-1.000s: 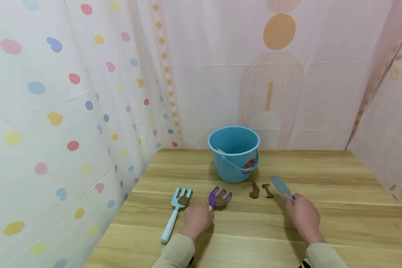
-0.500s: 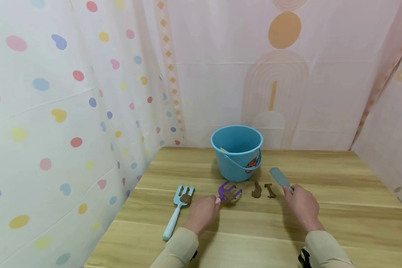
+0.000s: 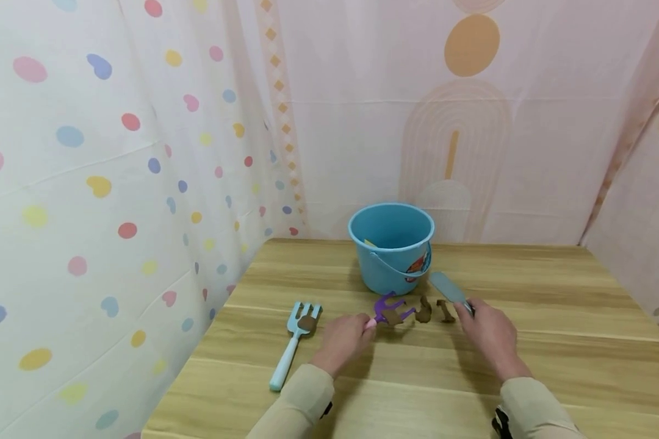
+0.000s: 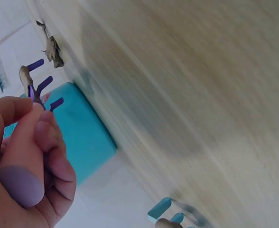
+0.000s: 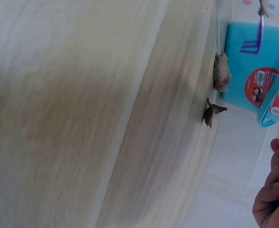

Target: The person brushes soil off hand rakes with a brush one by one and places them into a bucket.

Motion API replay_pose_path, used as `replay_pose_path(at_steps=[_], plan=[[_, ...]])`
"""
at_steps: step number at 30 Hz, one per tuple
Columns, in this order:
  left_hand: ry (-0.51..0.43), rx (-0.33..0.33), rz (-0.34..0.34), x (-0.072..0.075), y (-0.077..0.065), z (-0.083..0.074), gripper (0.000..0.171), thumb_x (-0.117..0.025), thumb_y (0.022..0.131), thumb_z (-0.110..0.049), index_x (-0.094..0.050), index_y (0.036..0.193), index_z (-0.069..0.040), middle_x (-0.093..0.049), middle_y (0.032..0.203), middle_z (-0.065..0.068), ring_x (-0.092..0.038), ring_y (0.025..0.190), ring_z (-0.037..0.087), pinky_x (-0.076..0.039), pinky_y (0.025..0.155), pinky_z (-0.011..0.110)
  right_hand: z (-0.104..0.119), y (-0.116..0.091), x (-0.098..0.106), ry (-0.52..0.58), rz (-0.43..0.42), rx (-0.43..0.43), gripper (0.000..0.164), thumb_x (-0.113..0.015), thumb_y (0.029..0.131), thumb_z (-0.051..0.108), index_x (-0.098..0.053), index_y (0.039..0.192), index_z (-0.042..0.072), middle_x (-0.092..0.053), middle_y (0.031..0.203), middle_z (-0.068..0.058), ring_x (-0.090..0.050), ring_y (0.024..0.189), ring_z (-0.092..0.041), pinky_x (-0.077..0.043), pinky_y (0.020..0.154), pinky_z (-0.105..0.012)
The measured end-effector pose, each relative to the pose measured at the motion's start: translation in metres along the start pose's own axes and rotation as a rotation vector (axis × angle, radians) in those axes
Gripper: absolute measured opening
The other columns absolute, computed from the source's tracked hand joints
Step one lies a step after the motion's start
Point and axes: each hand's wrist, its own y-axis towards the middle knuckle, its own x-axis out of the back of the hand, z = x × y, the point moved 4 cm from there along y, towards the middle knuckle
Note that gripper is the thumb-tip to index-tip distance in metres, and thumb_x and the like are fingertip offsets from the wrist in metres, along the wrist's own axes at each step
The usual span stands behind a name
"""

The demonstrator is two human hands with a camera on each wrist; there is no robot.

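Note:
My left hand (image 3: 343, 341) grips the pink handle (image 4: 23, 152) of a small purple toy hand fork (image 3: 381, 308). A brown lump (image 3: 393, 317) lies on its tines, which are raised off the table. In my right hand (image 3: 489, 335) is a flat grey-blue brush (image 3: 447, 288); the left wrist view shows fine bristles along its edge. Between the two tools, a lumpy brown piece (image 3: 423, 310) and a thinner, bone-shaped brown piece (image 3: 445, 311) lie on the tabletop. The brush head hangs just behind them, and the fork tips are close to the lumpy piece.
A blue bucket (image 3: 384, 268) with its handle hanging down stands behind the tools; something yellow shows inside. At left lies a light blue toy fork (image 3: 288, 356) with a brown lump (image 3: 307, 324) on its tines. Patterned curtains (image 3: 357, 152) surround the wooden table (image 3: 554, 317).
My left hand has moved right, bringing the purple fork with its brown lump close to the loose brown pieces. My right hand has shifted the brush left, towards the bucket.

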Motion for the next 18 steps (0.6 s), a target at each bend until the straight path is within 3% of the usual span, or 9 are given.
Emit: replay_pose_path(at_steps=[9, 14, 18], plan=[[-0.018, -0.025, -0.041, 0.002, 0.007, -0.009, 0.033, -0.061, 0.098, -0.033, -0.05, 0.069, -0.022, -0.047, 0.061, -0.007, -0.049, 0.056, 0.013, -0.039, 0.05, 0.032, 0.019, -0.003, -0.006, -0.021, -0.049, 0.182, 0.028, -0.062, 0.099, 0.033, -0.068, 0.099, 0.006, -0.056, 0.065, 0.002, -0.045, 0.054, -0.016, -0.036, 0.047, -0.034], [0.018, -0.028, -0.035, 0.001, 0.009, -0.013, 0.031, -0.06, 0.098, -0.035, -0.053, 0.071, -0.022, -0.053, 0.064, -0.006, -0.058, 0.061, 0.016, -0.043, 0.053, 0.034, 0.025, -0.007, -0.01, -0.047, -0.065, 0.212, 0.025, -0.065, 0.097, 0.034, -0.066, 0.09, 0.01, -0.046, 0.059, 0.005, -0.041, 0.052, -0.015, -0.031, 0.045, -0.032], [0.046, -0.038, -0.032, 0.001, 0.008, -0.017, 0.028, -0.061, 0.098, -0.035, -0.059, 0.074, -0.021, -0.06, 0.068, -0.005, -0.062, 0.065, 0.018, -0.047, 0.056, 0.034, 0.028, -0.009, -0.013, -0.061, -0.051, 0.237, 0.021, -0.067, 0.095, 0.032, -0.067, 0.09, 0.011, -0.054, 0.062, 0.003, -0.045, 0.053, -0.015, -0.034, 0.044, -0.033]])
